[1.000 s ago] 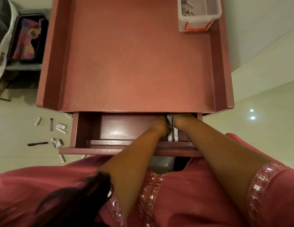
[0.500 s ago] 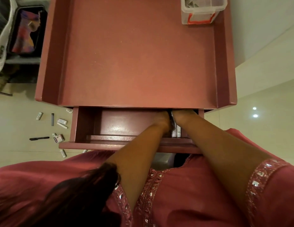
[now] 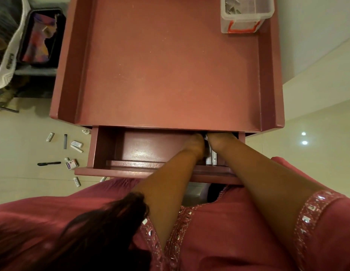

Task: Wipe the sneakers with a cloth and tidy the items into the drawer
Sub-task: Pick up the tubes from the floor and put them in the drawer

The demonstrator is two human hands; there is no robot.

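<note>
The drawer (image 3: 131, 151) stands pulled out below the front edge of the pink worktop (image 3: 170, 65), and both hands reach into its right half, toward about one o'clock from the person. The left hand (image 3: 195, 145) and right hand (image 3: 219, 140) sit either side of some white items (image 3: 211, 158) standing on end against the drawer's near-right corner. The fingers run under the worktop's lip, so whether either grip is clenched, released or grasping something cannot be told. No sneakers or cloth can be seen.

The risk lies mostly in that hidden corner: working by feel, the hands could tip the upright items over or wedge one behind the drawer, which might jam it when pushed in. Knuckles may also catch on the overhang. Several small tubes and boxes (image 3: 73, 153) lie scattered on the floor (image 3: 23, 153) at nine o'clock, easily forgotten or stepped on. A clear plastic box (image 3: 246, 14) sits at the worktop's far right corner.
</note>
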